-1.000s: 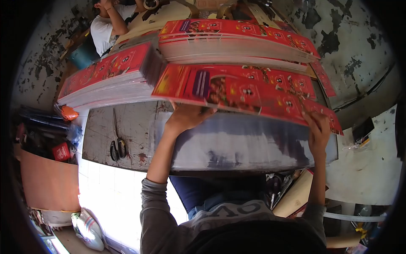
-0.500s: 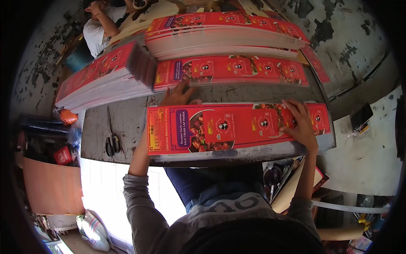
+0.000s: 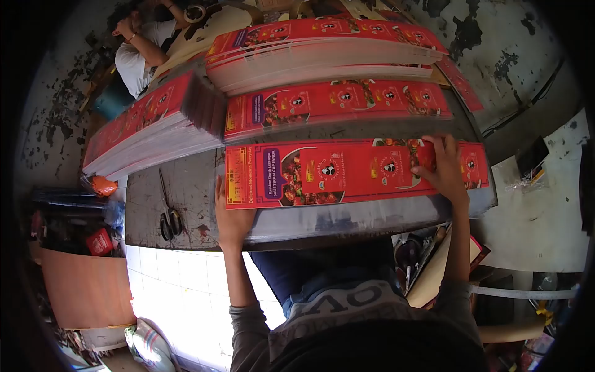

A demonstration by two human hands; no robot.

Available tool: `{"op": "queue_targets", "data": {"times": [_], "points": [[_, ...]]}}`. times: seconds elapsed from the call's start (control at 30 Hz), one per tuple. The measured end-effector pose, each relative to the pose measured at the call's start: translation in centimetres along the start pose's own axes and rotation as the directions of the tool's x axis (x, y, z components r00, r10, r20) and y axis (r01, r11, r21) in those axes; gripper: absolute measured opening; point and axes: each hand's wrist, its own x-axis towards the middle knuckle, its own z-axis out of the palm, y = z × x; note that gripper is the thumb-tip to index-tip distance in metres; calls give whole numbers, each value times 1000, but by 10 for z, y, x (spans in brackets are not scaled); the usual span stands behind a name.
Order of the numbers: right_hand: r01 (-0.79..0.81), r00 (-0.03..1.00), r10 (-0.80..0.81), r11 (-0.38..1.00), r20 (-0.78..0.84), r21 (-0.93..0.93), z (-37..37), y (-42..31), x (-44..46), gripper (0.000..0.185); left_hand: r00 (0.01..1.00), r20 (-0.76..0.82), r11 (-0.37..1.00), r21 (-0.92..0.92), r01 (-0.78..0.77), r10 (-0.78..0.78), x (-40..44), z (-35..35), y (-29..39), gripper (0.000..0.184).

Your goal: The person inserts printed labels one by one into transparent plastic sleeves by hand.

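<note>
A long red printed strip with food pictures and panda logos lies across the near part of the table. My left hand is at its near left corner, fingers along the left end, thumb hidden by the strip. My right hand grips the right part, thumb on the printed face and fingers at the far edge. Below the strip's near edge shows a pale, shiny band; whether it is the side of a stack is unclear. Scissors with dark handles lie to the left of my left hand.
Matching strips form a low pile just beyond, a taller pile at the back and a slanted pile at left. A co-worker in a white shirt sits far left. The table's front edge is close to my body.
My left hand has come from the strip's far side to its near left corner. The strip has moved farther from the table's front edge, and my right hand has moved with it.
</note>
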Motion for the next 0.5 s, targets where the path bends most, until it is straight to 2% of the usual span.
{"op": "queue_targets", "data": {"times": [0.03, 0.1, 0.13, 0.17, 0.2, 0.23, 0.3, 0.33, 0.4, 0.47, 0.5], "points": [[7, 1000, -7, 1000, 3, -1, -3, 1, 4, 70, 1000, -4, 1000, -2, 6, -6, 1, 0, 2, 45], [102, 991, -103, 995, -91, -10, -12, 1, 11, 70, 997, -31, 998, -5, 66, -66, 0, -1, 3, 38], [112, 990, -112, 994, -89, -7, -16, -3, 15, 70, 998, -54, 996, 78, 34, -30, -2, -1, 1, 39], [36, 995, -29, 997, -91, 70, -22, -9, 20, 68, 997, -72, 987, 160, 3, 9, -5, 1, -2, 40], [-45, 995, 58, 989, -86, 144, -28, -16, 23, 67, 983, -157, 964, 261, -53, 97, -7, 6, -6, 41], [-45, 995, 57, 989, -84, 142, -32, -22, 27, 67, 984, -106, 929, 358, -93, 140, 2, -5, 16, 42], [44, 991, -33, 996, -129, 77, -37, -41, 40, 65, 972, -206, 958, 280, -55, 116, 3, -8, 24, 39], [106, 983, -88, 989, -161, 106, -38, -57, 49, 62, 972, -201, 959, 277, -61, 120, 0, -4, 17, 39], [270, 949, -231, 947, -213, 175, -32, -81, 70, 61, 959, -198, 912, 394, -111, 203, -8, 4, -3, 36], [374, 913, -316, 901, -259, 218, -23, -106, 90, 59, 945, -237, 925, 356, -130, 224, -5, 1, 5, 35], [377, 911, -316, 899, -266, 222, -19, -117, 97, 59, 930, -279, 938, 315, -148, 240, -2, 0, 8, 34]]}}
